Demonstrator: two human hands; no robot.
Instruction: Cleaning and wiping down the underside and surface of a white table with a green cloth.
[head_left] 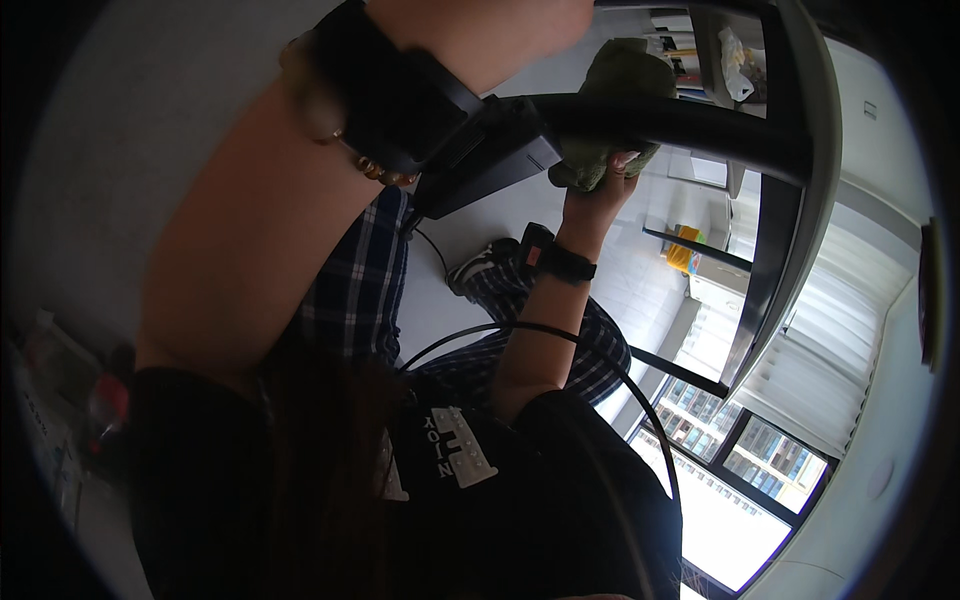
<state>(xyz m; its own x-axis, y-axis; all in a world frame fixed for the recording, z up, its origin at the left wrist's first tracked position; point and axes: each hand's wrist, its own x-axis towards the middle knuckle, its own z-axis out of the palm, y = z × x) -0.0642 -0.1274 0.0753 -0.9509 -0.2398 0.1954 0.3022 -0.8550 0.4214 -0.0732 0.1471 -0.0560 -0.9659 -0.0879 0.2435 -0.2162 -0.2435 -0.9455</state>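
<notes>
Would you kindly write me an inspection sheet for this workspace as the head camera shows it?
Surface: pale floor, seen past the knees.
Job's things: green cloth pressed against a dark curved bar.
Clutter: yellow object on the floor; white crumpled item in a tray at the top.
Hands: right hand grips the cloth; left hand is cut off by the top edge, only its wrist with a black band and a bead bracelet shows.
Cables: thin black cable loops over the lap.
Surroundings: window with blinds at the right.
</notes>
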